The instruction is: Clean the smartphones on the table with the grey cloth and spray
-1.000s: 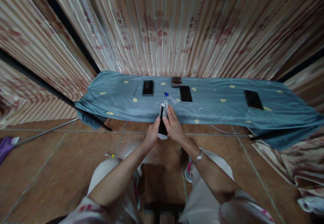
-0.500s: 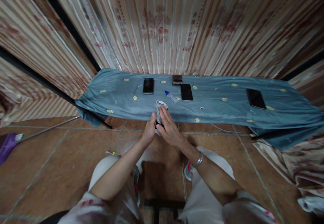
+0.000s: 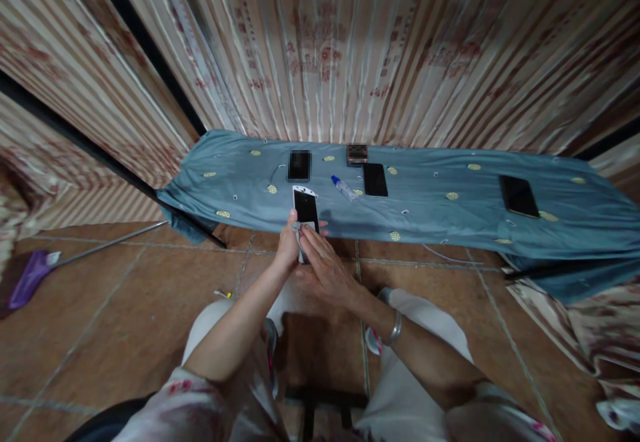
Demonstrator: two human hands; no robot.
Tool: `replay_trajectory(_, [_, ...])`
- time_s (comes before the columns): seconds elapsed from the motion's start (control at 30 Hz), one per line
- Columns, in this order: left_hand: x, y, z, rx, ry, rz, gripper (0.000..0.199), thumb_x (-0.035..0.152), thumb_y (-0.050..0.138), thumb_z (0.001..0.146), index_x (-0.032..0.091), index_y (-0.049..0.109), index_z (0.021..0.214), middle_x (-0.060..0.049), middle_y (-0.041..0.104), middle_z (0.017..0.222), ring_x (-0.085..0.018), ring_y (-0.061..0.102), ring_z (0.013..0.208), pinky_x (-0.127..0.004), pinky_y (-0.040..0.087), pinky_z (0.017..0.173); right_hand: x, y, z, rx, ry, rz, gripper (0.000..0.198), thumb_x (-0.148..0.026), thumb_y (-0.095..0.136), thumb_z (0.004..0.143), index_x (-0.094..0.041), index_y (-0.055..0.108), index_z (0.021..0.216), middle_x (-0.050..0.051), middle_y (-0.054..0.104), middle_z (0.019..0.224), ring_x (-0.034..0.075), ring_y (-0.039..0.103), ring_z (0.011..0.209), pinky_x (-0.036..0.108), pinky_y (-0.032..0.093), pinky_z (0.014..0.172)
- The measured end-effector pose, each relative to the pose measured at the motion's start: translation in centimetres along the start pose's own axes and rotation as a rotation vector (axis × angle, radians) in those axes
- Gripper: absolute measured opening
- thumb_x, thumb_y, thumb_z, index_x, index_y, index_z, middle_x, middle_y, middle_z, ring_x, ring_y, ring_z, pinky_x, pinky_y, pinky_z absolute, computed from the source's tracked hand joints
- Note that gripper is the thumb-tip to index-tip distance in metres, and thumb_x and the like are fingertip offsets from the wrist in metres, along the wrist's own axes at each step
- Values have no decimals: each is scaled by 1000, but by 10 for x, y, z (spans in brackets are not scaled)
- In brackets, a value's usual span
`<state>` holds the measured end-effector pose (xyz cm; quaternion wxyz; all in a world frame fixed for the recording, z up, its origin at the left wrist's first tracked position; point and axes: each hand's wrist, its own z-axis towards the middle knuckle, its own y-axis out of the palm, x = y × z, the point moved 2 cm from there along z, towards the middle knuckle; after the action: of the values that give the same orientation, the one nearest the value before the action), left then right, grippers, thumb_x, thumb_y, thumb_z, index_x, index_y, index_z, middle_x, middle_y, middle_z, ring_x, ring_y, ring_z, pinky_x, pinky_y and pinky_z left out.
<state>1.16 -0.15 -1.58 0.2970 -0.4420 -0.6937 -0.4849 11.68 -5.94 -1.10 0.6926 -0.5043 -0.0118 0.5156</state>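
My left hand [image 3: 289, 245] is wrapped round a white smartphone [image 3: 306, 205] with a dark screen, its fingertips showing past the phone's right edge. The phone is held over the front edge of the cloth-covered table. A small grey cloth [image 3: 303, 230] lies on the lower part of the screen, pressed there by the fingers of my right hand [image 3: 327, 265]. Part of the cloth and the phone's lower end are hidden under that hand. Beyond the phone, a clear bottle with a blue cap [image 3: 345, 189] lies on its side.
The blue tablecloth [image 3: 240, 182] carries a dark phone [image 3: 375, 180] near the bottle, another dark phone [image 3: 519, 196] at the right, a black blurred rectangle [image 3: 299, 165] and a small brown box [image 3: 357, 154]. Black poles [image 3: 145, 45] and striped curtains [image 3: 320, 49] stand around it. A purple dustpan-like object [image 3: 31, 279] lies at left.
My right hand and the cloth have slid from the phone's top down to its lower part, uncovering the screen. The whole view has shifted slightly.
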Motion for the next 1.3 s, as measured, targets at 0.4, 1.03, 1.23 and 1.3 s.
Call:
replay_trajectory(0.4, [24,5,-10,3,-77,-206,79,65,21,92,3,69,105,-19,75,91,-27,71,91,-40,51,93,8,-1,-2,-45,-9,-147,72,-54,33,98,-11,21,154,18,32,157,28,17,150,51,21,121])
replay_trajectory(1.03, [-3,6,-9,19,117,-57,50,55,54,85,13,71,106,-12,73,113,-27,61,120,-40,40,108,43,11,-1,163,429,238,59,-44,23,102,-25,9,156,4,22,162,19,22,149,42,28,121])
replay_trajectory(1.23, [-13,10,-13,-96,122,-67,55,60,58,81,16,71,111,-11,67,127,-28,53,129,-40,37,112,46,4,2,180,423,223,59,-46,23,102,-24,16,156,5,26,161,19,24,148,43,28,120])
replay_trajectory(1.3, [-13,10,-13,-74,103,-94,54,59,58,82,16,71,111,-11,66,128,-27,53,130,-39,37,112,43,1,2,158,398,179,59,-45,24,102,-23,17,156,6,25,161,19,23,148,43,26,121])
